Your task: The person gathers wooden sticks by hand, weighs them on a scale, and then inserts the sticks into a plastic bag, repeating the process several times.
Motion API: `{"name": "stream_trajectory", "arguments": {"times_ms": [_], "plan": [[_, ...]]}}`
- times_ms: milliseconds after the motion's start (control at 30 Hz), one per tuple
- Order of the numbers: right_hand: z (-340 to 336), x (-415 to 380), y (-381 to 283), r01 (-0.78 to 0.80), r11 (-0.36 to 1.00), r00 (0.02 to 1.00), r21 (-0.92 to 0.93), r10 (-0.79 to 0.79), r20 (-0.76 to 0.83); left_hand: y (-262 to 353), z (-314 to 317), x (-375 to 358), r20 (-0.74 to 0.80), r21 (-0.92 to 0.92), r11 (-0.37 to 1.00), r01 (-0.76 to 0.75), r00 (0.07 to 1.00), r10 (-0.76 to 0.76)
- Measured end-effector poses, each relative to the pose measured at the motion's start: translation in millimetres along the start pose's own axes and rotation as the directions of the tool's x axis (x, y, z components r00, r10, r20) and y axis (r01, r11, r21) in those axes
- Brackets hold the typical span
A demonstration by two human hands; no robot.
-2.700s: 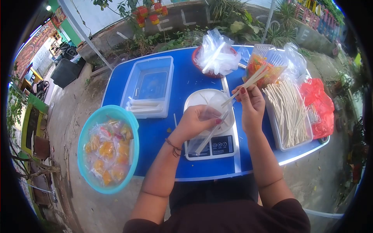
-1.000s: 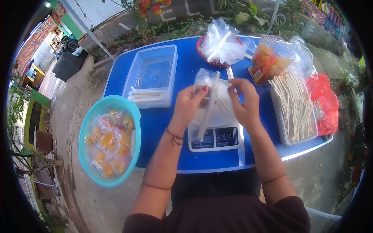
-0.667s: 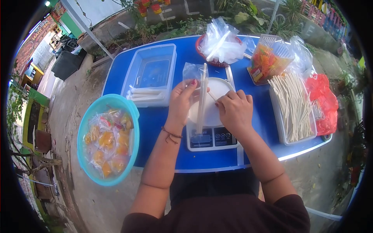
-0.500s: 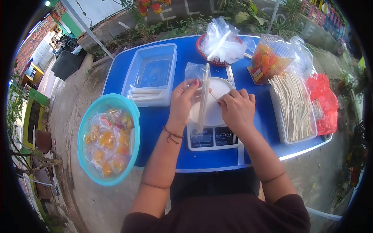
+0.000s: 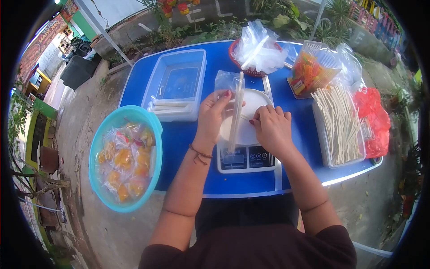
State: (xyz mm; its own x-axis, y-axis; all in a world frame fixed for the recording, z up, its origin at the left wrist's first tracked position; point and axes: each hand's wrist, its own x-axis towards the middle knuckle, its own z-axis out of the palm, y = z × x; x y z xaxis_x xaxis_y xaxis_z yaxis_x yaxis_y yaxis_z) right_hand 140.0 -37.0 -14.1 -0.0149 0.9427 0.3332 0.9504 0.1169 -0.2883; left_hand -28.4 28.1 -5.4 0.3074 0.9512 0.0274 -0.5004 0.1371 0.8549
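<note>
Upright over the scale, my left hand [image 5: 216, 114] pinches a clear plastic bag [image 5: 226, 80] with long pale wooden sticks [image 5: 237, 107] in it. My right hand [image 5: 274, 127] is over the right side of the white round weighing plate [image 5: 253, 101], its fingers bent and closed. A short end of a pale stick [image 5: 245, 117] shows at its fingertips, most of it hidden by the hand. Below the plate is the dark front panel of the digital scale [image 5: 235, 165].
On the blue table [image 5: 179, 154] are a clear tub [image 5: 201, 83] with filled narrow bags, a red basket [image 5: 232, 56] of plastic bags, a box of sticks [image 5: 336, 125], an orange-filled container [image 5: 309, 71] and a red bag [image 5: 377, 127]. A turquoise basin [image 5: 96, 175] holds bagged goods at left.
My right hand has shifted slightly left and down over the plate, and the stick end at its fingertips lies flatter. My left hand keeps its hold on the bag.
</note>
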Motion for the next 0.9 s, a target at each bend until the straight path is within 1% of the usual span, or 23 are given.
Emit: {"name": "stream_trajectory", "arguments": {"times_ms": [167,267,367,467,667,900], "plan": [[4,-2,-1,0.05,0.999,0.997,-0.015,-0.051,-0.062,1,1,0,0.002,-0.008,1.0,-0.004,1.0,0.004],[3,-2,-4,0.039,0.999,0.996,-0.027,-0.041,-0.084,0,0,0,-0.005,-0.007,1.0,0.001,1.0,-0.001],[-1,-3,-4,0.081,0.993,0.993,-0.087,-0.088,-0.083,1,0,0,-0.007,0.008,1.0,-0.001,1.0,0.002],[2,-3,-8,0.129,0.977,0.981,-0.172,-0.151,-0.118,-1,-1,0,-0.005,0.012,1.0,-0.01,1.0,0.01],[2,-3,-9,0.173,0.936,0.973,-0.306,-0.21,-0.092,-2,-1,2,-0.004,0.018,1.0,-0.013,1.0,0.013],[3,-1,-6,0.154,0.955,0.974,-0.252,-0.19,-0.126,-2,0,1,-0.012,0.023,1.0,-0.013,1.0,0.014]]}}
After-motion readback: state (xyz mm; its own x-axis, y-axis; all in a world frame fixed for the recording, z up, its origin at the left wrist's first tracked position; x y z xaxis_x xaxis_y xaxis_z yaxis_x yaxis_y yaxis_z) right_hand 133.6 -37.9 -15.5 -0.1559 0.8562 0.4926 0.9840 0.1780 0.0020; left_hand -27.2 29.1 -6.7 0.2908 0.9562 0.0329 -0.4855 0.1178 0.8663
